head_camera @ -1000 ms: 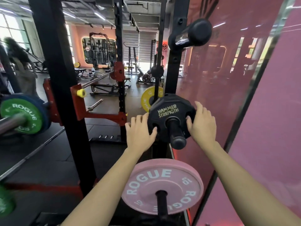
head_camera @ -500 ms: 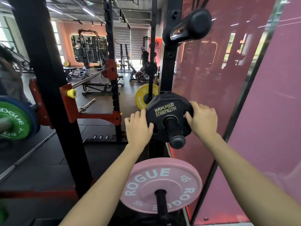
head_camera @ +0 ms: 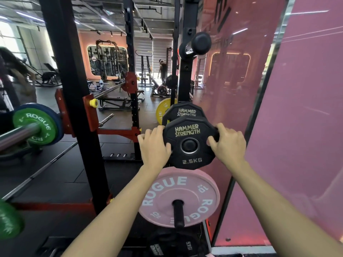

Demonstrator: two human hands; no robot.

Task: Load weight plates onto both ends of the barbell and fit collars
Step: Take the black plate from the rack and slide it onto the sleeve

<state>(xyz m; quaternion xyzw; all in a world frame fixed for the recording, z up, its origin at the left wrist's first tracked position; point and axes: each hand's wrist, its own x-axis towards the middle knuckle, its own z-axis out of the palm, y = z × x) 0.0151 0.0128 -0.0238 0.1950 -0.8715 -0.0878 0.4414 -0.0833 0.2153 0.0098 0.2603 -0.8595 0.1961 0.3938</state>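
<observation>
While both hands, left hand [head_camera: 155, 145] and right hand [head_camera: 227, 143], curl their fingers around the 2.5KG plate [head_camera: 189, 143], it hides most of a second black plate [head_camera: 186, 111] behind it, above the pink plate [head_camera: 179, 196].

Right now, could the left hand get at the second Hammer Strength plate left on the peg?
Probably not yet: the left hand and right hand both grip the 2.5 kg plate, which sits directly before the rear plate.
</observation>
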